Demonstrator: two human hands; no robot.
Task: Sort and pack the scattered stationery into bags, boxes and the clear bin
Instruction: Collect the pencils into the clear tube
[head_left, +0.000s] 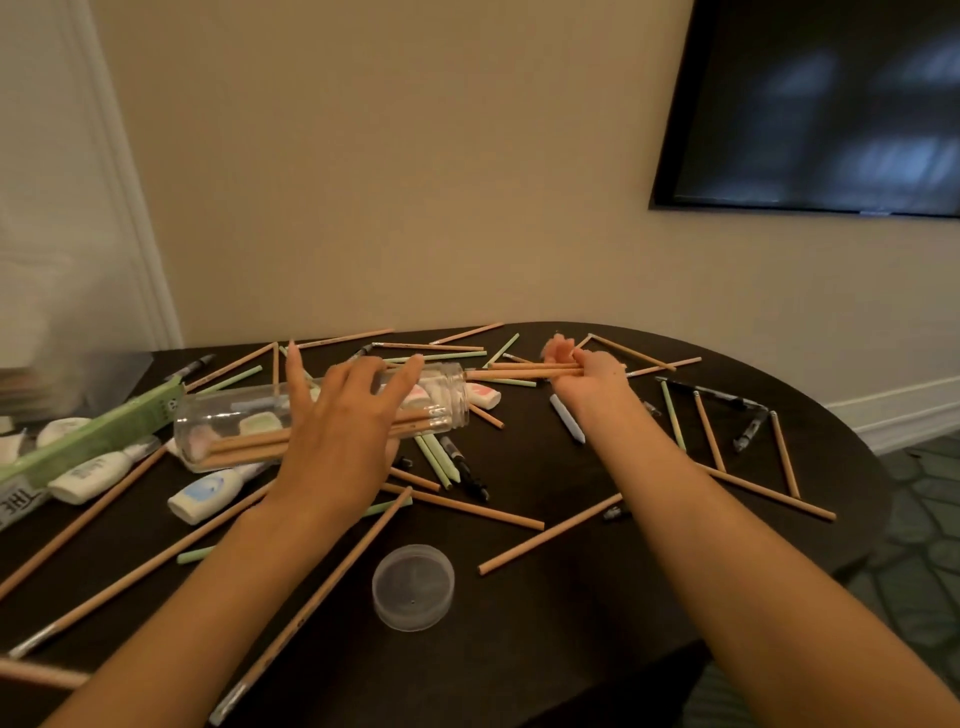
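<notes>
A clear plastic jar (218, 421) lies on its side on the dark table (597, 613), mouth to the right, with wooden pencils and erasers inside. My left hand (343, 426) rests over the jar with fingers spread and straight. My right hand (582, 371) grips a bundle of wooden pencils (519, 370) whose tips point at the jar's mouth. Several wooden and green pencils (467, 506) lie scattered across the table. The jar's clear lid (413, 587) sits at the front.
A green box (98, 436) and white correction-tape dispensers (93, 475) lie at the left. Black pens (727, 397) lie at the right, near the table's curved edge. A clear bin (62, 384) stands at the far left. A dark screen hangs on the wall.
</notes>
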